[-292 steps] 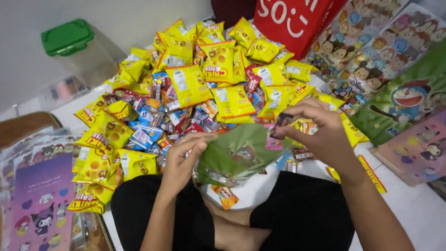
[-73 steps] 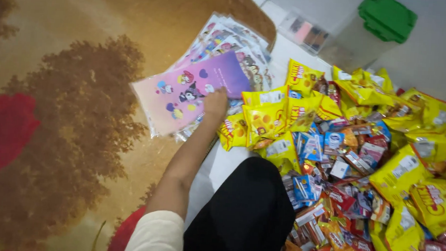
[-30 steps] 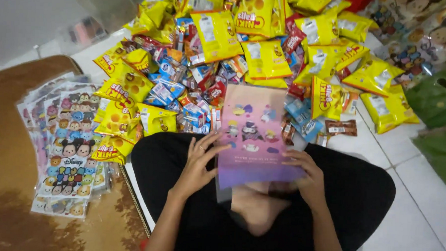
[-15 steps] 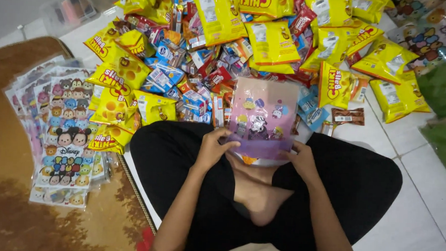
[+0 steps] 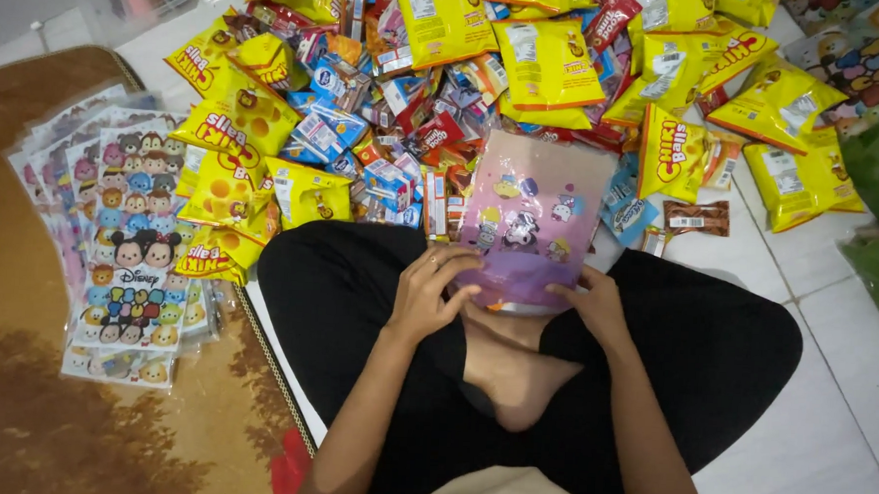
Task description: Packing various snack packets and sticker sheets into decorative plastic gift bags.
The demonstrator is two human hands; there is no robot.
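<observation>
Head view, contents listed by size. Brown carpet: well out from the left hand, on its outer side. White tiled floor: beyond the right hand, on its outer side. Snack pile: yellow puffed-snack packets mixed with small red and blue wrappers, heaped just past the held bag's far edge. Stack of cartoon-print gift bags: flat in clear sleeves on the carpet, well apart from the left hand, past the person's knee. Pink and purple cartoon gift bag: held over the lap between both hands, near edge at the grip, far end reaching toward the pile. Left hand: fingers closed on the bag's lower left edge. Right hand: clasping the lower right corner.
</observation>
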